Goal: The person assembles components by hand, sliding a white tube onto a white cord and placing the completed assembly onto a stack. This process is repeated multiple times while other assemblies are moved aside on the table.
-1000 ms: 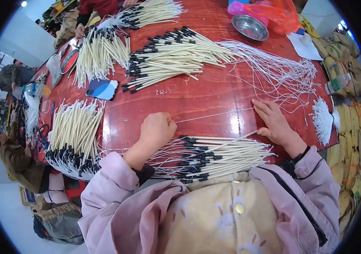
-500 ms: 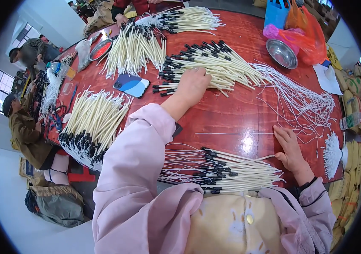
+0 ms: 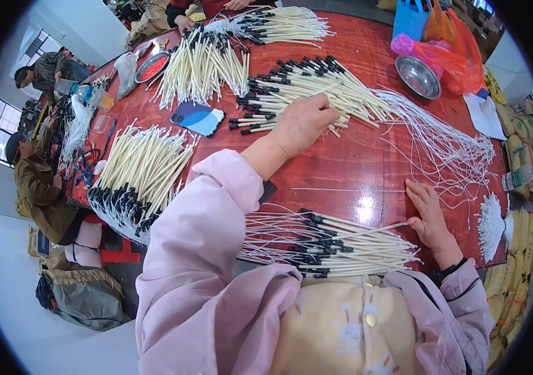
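My left hand [image 3: 306, 127] reaches over the near edge of a large pile of cream rods with black end pieces [image 3: 266, 94]. Its fingers are curled together; what they hold is hidden underneath. On the right, my right hand [image 3: 430, 220] rests on the table with thumb and fingers apart. Its fingertips touch the end of a straight white cord [image 3: 348, 189], and its thumb is at the tip of a cream rod [image 3: 376, 230]. That rod slants over a nearer bundle of black-ended rods [image 3: 373, 253], whose white cords [image 3: 266, 234] trail left.
The red table [image 3: 348, 165] also bears a left rod bundle [image 3: 144, 162], a phone [image 3: 198, 119], a metal bowl [image 3: 418, 77], loose white cords [image 3: 441, 140] and a heap of small white pieces [image 3: 490, 226]. Plastic bags [image 3: 457, 53] stand far right. Other people sit around the table.
My left hand has moved right and slightly nearer along the edge of the pile, its fingers more curled. My right hand has stayed almost in place beside the cord and rod tip.
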Available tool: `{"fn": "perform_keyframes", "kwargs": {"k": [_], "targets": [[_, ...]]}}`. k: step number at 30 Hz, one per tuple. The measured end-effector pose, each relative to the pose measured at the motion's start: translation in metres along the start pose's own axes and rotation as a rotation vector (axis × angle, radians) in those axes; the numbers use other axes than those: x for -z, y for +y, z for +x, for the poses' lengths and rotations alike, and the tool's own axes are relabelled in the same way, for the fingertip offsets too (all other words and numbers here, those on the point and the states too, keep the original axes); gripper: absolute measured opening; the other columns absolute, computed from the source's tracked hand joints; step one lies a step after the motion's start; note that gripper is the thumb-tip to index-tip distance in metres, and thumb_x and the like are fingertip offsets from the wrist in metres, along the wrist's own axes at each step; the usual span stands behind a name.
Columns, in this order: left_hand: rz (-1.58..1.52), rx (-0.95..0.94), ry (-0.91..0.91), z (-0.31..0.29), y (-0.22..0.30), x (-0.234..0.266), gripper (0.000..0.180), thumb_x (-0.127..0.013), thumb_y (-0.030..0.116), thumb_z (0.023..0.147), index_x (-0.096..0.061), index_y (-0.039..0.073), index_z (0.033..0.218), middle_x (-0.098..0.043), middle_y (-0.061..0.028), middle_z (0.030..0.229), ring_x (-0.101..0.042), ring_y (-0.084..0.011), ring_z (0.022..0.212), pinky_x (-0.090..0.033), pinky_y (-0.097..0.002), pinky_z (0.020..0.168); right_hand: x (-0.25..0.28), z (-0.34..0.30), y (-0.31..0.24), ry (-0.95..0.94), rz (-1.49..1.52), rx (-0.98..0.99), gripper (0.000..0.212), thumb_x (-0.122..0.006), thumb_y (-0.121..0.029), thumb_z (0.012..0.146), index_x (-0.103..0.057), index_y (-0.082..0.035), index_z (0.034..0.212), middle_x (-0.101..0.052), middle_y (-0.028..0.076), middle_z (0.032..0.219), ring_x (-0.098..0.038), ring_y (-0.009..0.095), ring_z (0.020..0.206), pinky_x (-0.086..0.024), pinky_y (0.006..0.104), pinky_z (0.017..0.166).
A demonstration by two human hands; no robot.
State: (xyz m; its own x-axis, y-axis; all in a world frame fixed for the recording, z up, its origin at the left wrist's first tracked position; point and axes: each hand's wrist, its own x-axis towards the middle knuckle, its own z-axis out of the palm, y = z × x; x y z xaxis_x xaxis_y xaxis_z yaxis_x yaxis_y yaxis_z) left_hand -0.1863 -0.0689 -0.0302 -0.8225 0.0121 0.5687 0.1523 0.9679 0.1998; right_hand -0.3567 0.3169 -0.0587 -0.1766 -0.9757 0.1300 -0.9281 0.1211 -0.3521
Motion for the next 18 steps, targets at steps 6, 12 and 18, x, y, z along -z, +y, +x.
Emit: {"fn": "perform_keyframes", "kwargs": {"k": [6, 12, 18], "targets": [[-0.212, 0.171, 0.03, -0.049, 0.003, 0.027, 0.011, -0.069, 0.014, 0.088, -0.073, 0.007, 0.096, -0.063, -0.0145, 0.089, -0.064, -0.0362, 0.085, -0.051, -0.0449, 0.073, -0.001, 0.005, 0.002, 0.014, 0.02, 0.037, 0.083, -0.043, -0.067, 0.098, -0.053, 0.005, 0.137, -0.048, 0.02, 0.152, -0.045, 0.042, 0.132, -0.034, 0.0503, 0.112], [-0.235, 0.466, -0.134, -0.108, 0.057, 0.064, 0.013, -0.071, 0.007, 0.086, -0.073, 0.001, 0.097, -0.066, -0.0161, 0.088, -0.065, -0.0377, 0.085, -0.051, -0.0441, 0.075, -0.003, -0.002, 0.003, 0.03, -0.001, 0.014, 0.081, -0.045, -0.065, 0.098, -0.053, 0.005, 0.137, -0.048, 0.02, 0.152, -0.045, 0.042, 0.133, -0.034, 0.0501, 0.113], [-0.202, 0.603, -0.199, -0.141, 0.07, 0.062, 0.012, -0.071, 0.005, 0.084, -0.073, 0.0, 0.095, -0.066, -0.0164, 0.088, -0.066, -0.0376, 0.083, -0.052, -0.0429, 0.073, -0.002, 0.0, 0.0, 0.018, -0.014, 0.009, 0.08, -0.048, -0.064, 0.098, -0.052, 0.005, 0.138, -0.048, 0.02, 0.152, -0.044, 0.041, 0.134, -0.033, 0.0497, 0.114]]}}
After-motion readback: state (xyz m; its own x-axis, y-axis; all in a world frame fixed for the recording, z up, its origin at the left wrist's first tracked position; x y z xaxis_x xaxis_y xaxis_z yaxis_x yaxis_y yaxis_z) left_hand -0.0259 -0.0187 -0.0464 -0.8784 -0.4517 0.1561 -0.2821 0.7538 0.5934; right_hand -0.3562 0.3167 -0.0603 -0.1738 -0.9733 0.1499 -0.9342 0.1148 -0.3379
